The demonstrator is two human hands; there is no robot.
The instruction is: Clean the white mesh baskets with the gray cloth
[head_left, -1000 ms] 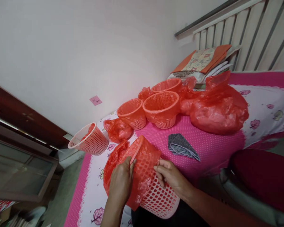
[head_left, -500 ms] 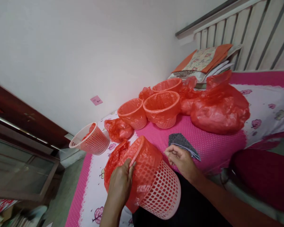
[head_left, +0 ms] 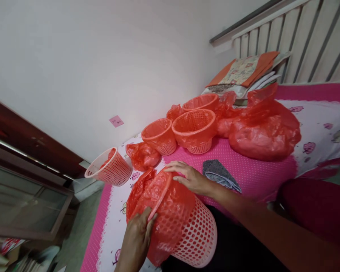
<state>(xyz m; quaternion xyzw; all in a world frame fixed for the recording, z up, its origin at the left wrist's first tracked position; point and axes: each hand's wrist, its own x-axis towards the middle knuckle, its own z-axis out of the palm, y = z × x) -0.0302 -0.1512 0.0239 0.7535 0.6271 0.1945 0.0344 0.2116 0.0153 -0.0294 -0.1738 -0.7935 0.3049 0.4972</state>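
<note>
Pale pink plastic mesh makes up the basket you hold in front of you, tipped on its side above your dark-clothed lap, its mouth facing up and to the left and its base toward the lower right. Thin red film, a bag, is folded over the rim and covers the upper part of the outside, with more of it bunched beyond the mouth. Your left hand clasps the near edge of the rim, thumb and fingers closed around plastic and film. Your right hand lies across the far edge, fingers almost straight and close together; whether they pinch the film cannot be told. Just beyond your right wrist, a folded grey cloth lies on the pink dotted bedcover. Farther back stand three red-lined baskets, with a big, full red sack to their right. To the left, a crumpled red bundle sits near another pale basket, which has red plastic inside.
</note>
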